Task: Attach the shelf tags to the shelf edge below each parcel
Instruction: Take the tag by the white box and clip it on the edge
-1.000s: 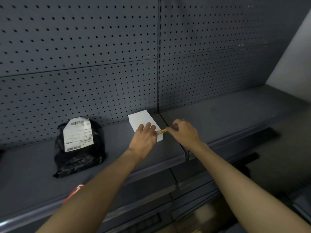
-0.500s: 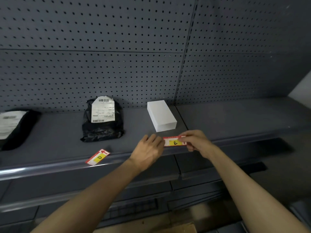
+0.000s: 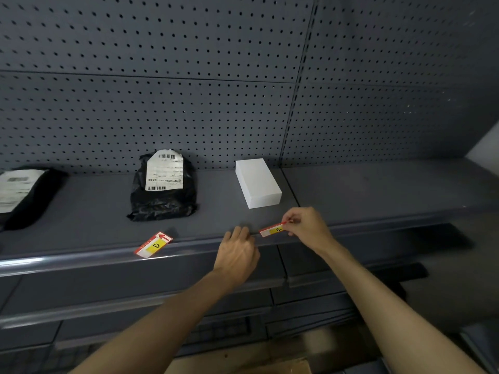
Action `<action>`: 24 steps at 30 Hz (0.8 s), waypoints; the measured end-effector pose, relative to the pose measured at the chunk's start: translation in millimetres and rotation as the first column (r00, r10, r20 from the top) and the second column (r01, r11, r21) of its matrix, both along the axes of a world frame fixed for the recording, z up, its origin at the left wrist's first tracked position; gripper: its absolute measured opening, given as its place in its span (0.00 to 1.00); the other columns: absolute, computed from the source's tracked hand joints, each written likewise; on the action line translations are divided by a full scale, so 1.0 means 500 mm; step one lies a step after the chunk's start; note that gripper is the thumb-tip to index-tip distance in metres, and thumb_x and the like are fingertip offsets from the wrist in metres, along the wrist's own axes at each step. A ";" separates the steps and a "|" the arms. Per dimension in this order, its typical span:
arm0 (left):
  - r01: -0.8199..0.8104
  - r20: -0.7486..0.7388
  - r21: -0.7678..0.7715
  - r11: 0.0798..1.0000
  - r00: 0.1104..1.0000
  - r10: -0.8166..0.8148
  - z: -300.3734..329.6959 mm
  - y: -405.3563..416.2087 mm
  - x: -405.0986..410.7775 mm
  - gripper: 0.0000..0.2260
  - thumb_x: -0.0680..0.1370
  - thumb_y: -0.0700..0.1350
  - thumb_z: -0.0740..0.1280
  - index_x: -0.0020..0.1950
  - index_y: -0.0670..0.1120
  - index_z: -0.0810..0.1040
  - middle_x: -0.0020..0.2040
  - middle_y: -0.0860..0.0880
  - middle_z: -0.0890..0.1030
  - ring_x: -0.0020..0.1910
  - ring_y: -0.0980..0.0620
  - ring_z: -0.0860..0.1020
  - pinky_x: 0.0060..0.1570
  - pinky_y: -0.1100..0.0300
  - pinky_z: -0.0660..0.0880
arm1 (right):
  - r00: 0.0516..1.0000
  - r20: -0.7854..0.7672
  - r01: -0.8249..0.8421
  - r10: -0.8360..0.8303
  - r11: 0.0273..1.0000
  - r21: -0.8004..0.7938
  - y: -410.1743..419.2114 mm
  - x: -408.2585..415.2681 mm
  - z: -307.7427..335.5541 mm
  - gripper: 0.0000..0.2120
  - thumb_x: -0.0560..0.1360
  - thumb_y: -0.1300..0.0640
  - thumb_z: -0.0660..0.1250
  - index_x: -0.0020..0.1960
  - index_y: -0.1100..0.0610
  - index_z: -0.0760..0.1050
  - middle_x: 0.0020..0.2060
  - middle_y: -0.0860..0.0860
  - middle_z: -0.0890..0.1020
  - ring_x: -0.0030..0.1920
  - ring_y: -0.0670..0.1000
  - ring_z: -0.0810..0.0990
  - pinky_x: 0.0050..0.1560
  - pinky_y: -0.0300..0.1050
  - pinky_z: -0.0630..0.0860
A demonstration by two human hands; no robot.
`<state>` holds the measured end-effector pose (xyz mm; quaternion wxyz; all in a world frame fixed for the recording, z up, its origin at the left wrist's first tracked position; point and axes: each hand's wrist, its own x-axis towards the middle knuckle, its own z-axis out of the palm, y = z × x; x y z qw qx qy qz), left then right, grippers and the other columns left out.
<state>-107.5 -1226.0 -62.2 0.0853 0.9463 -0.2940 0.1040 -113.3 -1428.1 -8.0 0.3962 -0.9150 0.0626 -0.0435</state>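
Two tags visible, head view only. E tag [image 3: 272,229] is pinched at its right end by the right hand [image 3: 306,226], fingers [image 3: 292,220] closed on it, held tilted just above the shelf edge [image 3: 189,245] in front of the white box [image 3: 258,183]. Likely held by one end so the free end can be lined up with the edge rail first. Left hand [image 3: 237,255] sits just left of the tag, fingers loosely curled and holding nothing, tips at or near the edge lip; contact can't be confirmed. Probably there to steady or press the tag down once it lands.

D tag [image 3: 154,244] lies skewed on the shelf front, overhanging the edge below the black bag [image 3: 163,186]. Looks laid down rather than clipped in, so judged not properly seated yet, though can't be sure.

Counts: three parcels on the shelf, namely one white box, one black bag with a white label in the middle, one more black bag [image 3: 21,195] cut off at the far left. Two tags, D and E. No tag seen under the left bag; that part of the edge is partly out of frame. Two hands, both bare.

Step in hand: placing E below the box. Parcels are spaced well apart, so each tag gets its own stretch of edge.
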 end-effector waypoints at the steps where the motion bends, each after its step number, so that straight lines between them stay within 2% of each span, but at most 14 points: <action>1: -0.007 -0.004 -0.011 1.000 1.000 0.007 -0.002 -0.004 -0.002 0.14 0.77 0.48 0.58 0.57 0.45 0.78 0.52 0.47 0.75 0.51 0.47 0.72 0.52 0.53 0.70 | 1.000 0.007 0.001 -0.001 1.000 -0.020 0.000 0.001 -0.004 0.07 0.73 0.63 0.72 0.41 0.51 0.81 0.37 0.48 0.84 0.34 0.47 0.84 0.43 0.51 0.83; 5: -0.040 -0.019 -0.037 0.998 0.999 0.039 -0.002 -0.018 -0.003 0.14 0.77 0.48 0.58 0.58 0.45 0.77 0.52 0.47 0.75 0.52 0.48 0.71 0.53 0.53 0.70 | 1.000 0.029 -0.008 0.009 0.998 -0.066 0.001 0.003 -0.019 0.05 0.73 0.62 0.72 0.43 0.52 0.82 0.38 0.47 0.84 0.38 0.47 0.83 0.44 0.53 0.83; 12: -0.078 -0.066 -0.093 0.993 0.995 0.072 -0.002 -0.024 -0.005 0.14 0.76 0.48 0.60 0.57 0.45 0.78 0.52 0.48 0.75 0.52 0.48 0.71 0.53 0.54 0.69 | 0.997 0.067 -0.039 0.048 0.992 -0.123 0.009 0.003 -0.030 0.05 0.73 0.62 0.72 0.44 0.53 0.82 0.35 0.43 0.81 0.37 0.43 0.80 0.40 0.43 0.78; 16: -0.056 -0.076 -0.114 0.992 0.996 0.047 -0.001 -0.022 -0.007 0.15 0.77 0.47 0.59 0.60 0.46 0.77 0.53 0.49 0.75 0.51 0.49 0.71 0.54 0.54 0.69 | 0.993 0.114 -0.011 0.024 0.994 -0.109 0.014 0.008 -0.027 0.04 0.73 0.62 0.72 0.45 0.54 0.82 0.37 0.45 0.82 0.39 0.45 0.81 0.40 0.42 0.78; 22: -0.064 -0.097 -0.118 0.991 0.994 0.052 -0.005 -0.021 -0.016 0.14 0.76 0.47 0.59 0.58 0.45 0.78 0.54 0.48 0.75 0.53 0.48 0.72 0.56 0.54 0.70 | 0.997 0.044 -0.049 0.062 0.965 -0.256 0.019 0.004 -0.032 0.04 0.74 0.62 0.71 0.44 0.54 0.82 0.40 0.48 0.84 0.38 0.45 0.78 0.34 0.36 0.70; 24: -0.066 -0.095 -0.111 0.992 0.994 0.055 -0.003 -0.020 -0.013 0.14 0.76 0.47 0.59 0.57 0.46 0.79 0.54 0.49 0.75 0.53 0.49 0.72 0.55 0.54 0.70 | 0.997 0.030 -0.056 0.068 0.956 -0.288 0.023 0.002 -0.035 0.04 0.74 0.61 0.70 0.45 0.54 0.82 0.41 0.49 0.85 0.39 0.46 0.79 0.36 0.38 0.71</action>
